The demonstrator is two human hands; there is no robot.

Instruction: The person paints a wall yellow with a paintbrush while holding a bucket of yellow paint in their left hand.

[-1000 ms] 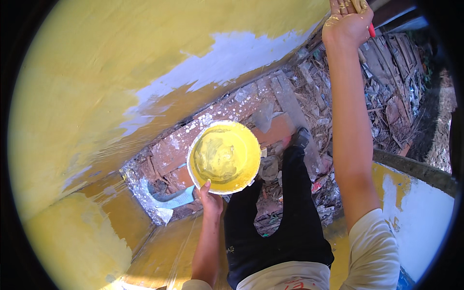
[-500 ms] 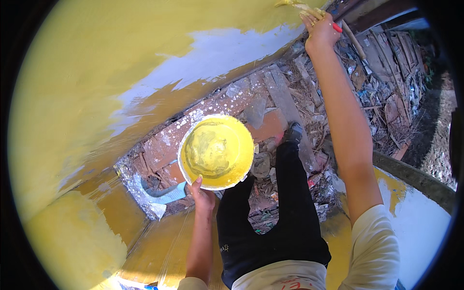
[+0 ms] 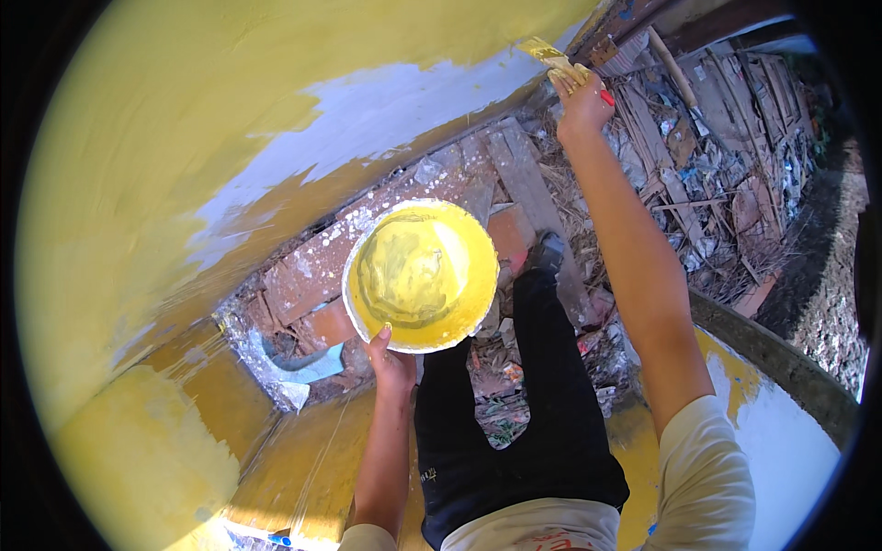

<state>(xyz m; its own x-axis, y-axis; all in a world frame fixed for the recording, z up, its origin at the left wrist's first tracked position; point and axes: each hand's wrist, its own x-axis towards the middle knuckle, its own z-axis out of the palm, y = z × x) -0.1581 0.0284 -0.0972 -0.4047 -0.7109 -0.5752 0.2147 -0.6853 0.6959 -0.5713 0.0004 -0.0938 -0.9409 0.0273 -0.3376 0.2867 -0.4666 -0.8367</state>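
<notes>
My left hand (image 3: pixel 393 365) grips the near rim of a round bucket (image 3: pixel 470 323) smeared with yellow paint, thumb over the edge. Wet paint coats the inside of the bucket. Up at the top right, my right hand (image 3: pixel 585 106) is closed around a paintbrush (image 3: pixel 548 57) with a red handle end; yellow paint covers its bristles and my fingers. The brush tip is at the lower part of the wall (image 3: pixel 230 73), which is mostly yellow with a pale unpainted patch (image 3: pixel 367 115) left of the brush. Whether the bristles touch the wall I cannot tell.
Underfoot lie paint-spattered boards (image 3: pixel 308 275), bricks and loose rubble. A light-blue curved piece (image 3: pixel 312 367) lies left of my left hand. A wooden stick (image 3: pixel 673 66) leans beyond my right hand. A low wall ledge (image 3: pixel 781 363) runs at the right, with debris (image 3: pixel 735 202) behind it.
My right hand and the brush have moved left and down along the wall. The bucket in my left hand has shifted slightly right and up.
</notes>
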